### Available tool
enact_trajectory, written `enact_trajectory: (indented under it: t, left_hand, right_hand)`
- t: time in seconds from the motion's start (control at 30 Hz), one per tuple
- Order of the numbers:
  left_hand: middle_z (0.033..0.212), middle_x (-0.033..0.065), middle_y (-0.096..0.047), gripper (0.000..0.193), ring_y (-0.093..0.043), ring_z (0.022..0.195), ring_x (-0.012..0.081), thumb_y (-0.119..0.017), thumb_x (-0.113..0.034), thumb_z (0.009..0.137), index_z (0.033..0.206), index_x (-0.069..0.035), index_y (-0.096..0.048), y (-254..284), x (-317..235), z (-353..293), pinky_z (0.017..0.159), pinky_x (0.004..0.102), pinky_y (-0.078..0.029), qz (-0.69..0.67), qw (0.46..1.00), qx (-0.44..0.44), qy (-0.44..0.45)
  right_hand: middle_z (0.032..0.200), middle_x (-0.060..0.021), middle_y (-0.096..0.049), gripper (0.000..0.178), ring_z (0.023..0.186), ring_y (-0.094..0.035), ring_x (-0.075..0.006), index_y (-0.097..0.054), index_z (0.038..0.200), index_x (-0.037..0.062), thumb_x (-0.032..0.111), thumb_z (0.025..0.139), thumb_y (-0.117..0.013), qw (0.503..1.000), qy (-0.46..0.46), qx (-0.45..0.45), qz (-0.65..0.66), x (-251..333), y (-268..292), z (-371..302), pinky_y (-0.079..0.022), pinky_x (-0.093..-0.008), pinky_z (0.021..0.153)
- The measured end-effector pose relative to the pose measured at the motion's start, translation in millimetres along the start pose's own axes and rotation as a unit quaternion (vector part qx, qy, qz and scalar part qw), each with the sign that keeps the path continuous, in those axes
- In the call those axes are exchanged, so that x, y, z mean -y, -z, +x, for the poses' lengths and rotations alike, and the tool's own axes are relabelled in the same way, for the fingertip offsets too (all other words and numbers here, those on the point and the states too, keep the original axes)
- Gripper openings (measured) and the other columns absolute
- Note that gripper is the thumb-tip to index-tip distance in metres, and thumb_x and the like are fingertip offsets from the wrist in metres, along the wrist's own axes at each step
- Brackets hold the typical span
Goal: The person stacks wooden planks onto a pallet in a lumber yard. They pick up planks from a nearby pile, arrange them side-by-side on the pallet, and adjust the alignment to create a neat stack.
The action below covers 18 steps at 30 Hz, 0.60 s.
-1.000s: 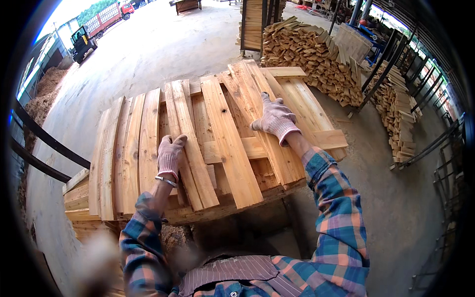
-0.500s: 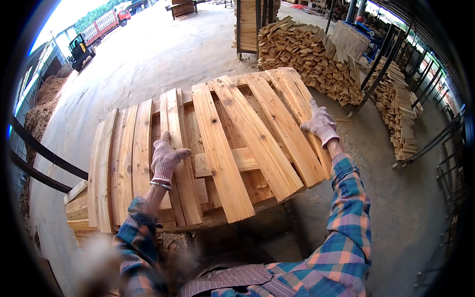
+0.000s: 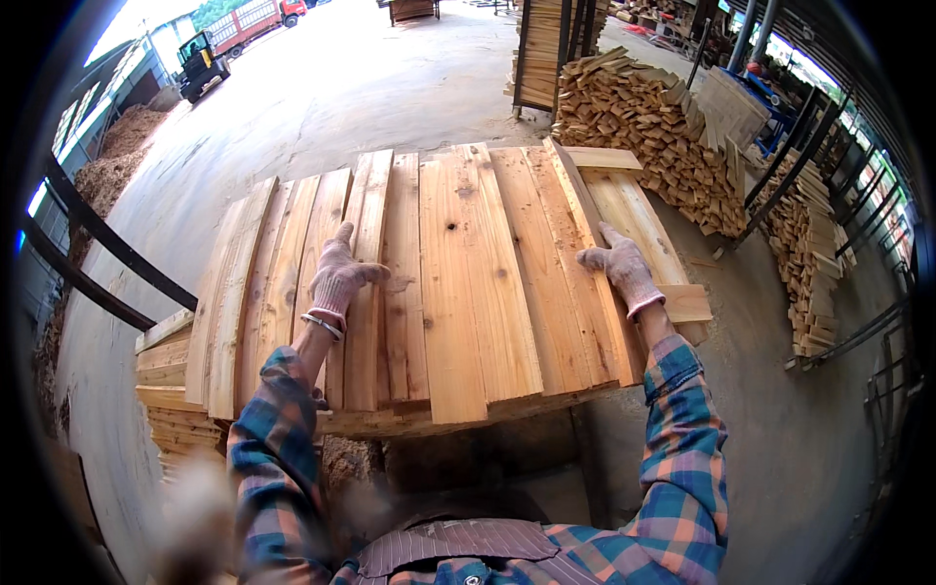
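Observation:
Wooden planks (image 3: 453, 292) lie side by side across a stack in front of me, their lengths running away from me. My left hand (image 3: 341, 278), in a pale pinkish work glove, rests against a plank left of the middle. Its fingers stretch forward and its thumb sticks out to the right. My right hand (image 3: 622, 268), gloved alike, presses the outer side of a tilted plank (image 3: 590, 258) at the right of the row. The thumb reaches over that plank while the fingers extend forward along it. Both hands are open; some fingertips are hidden.
Right of the row, a lower board (image 3: 634, 210) and a crosspiece (image 3: 685, 302) show. Curved black bars (image 3: 112, 239) stand at the left. Heaps of short wood pieces (image 3: 648, 127) lie beyond at the right. A forklift (image 3: 202, 66) and a red truck (image 3: 249, 27) stand far off.
The slanted, gapped planks now lie straighter and closer together. My right hand has moved left relative to the stack, baring the board beneath. The whole view has shifted a little.

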State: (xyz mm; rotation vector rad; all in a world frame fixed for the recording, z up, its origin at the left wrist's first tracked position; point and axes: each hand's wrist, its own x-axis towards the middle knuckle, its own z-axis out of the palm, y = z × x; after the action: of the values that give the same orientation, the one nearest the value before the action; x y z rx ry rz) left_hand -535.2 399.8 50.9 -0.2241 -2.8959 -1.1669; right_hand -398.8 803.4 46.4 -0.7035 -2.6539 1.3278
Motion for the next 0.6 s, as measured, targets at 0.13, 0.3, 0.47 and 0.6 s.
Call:
enact_trajectory:
  t: [0.13, 0.3, 0.47, 0.6]
  left_hand:
    - [0.127, 0.0227, -0.058, 0.099, -0.057, 0.119, 0.0318, -0.089, -0.017, 0.058, 0.143, -0.004, -0.039, 20.2, -0.9, 4.8, 0.099, 0.0381, -0.048, 0.128, 0.99, -0.043, 0.043]
    - [0.108, 0.0136, -0.069, 0.08, -0.067, 0.1, 0.028, -0.086, -0.017, 0.068, 0.138, -0.006, -0.048, 35.6, 16.8, 8.0, 0.086, 0.0363, -0.053, 0.094, 0.978, -0.044, 0.179]
    - [0.111, 0.0153, -0.069, 0.061, -0.067, 0.099, 0.0238, -0.083, -0.016, 0.071, 0.125, -0.001, -0.06, 25.4, 43.8, 14.2, 0.087, 0.0329, -0.052, 0.006, 0.987, -0.053, 0.152]
    - [0.108, 0.0155, -0.069, 0.055, -0.066, 0.097, 0.0212, -0.08, -0.01, 0.072, 0.122, 0.004, -0.06, 22.6, 32.9, 14.2, 0.087, 0.0318, -0.05, -0.082, 0.99, -0.036, 0.113]
  right_hand:
    - [0.136, -0.025, -0.05, 0.09, 0.125, -0.051, -0.0371, -0.041, 0.146, 0.0142, 0.049, 0.071, -0.078, 0.982, -0.001, -0.037, -0.184, -5.9, 7.5, 2.6, -0.043, -0.0457, 0.101]
    - [0.136, -0.023, -0.048, 0.085, 0.12, -0.053, -0.0373, -0.04, 0.146, 0.0171, 0.053, 0.077, -0.073, 0.952, -0.027, -0.081, -0.293, -27.4, 14.1, 15.5, -0.045, -0.0486, 0.097]
    - [0.127, -0.0247, -0.057, 0.068, 0.117, -0.055, -0.0377, -0.05, 0.139, 0.0116, 0.046, 0.083, -0.068, 0.991, 0.025, -0.092, -0.096, -57.4, 9.4, 38.3, -0.045, -0.0483, 0.096]
    - [0.112, -0.0227, -0.064, 0.054, 0.103, -0.06, -0.03, -0.055, 0.131, 0.002, 0.027, 0.084, -0.064, 0.984, 0.063, -0.147, -0.083, -70.7, 19.5, 58.1, -0.047, -0.0401, 0.087]
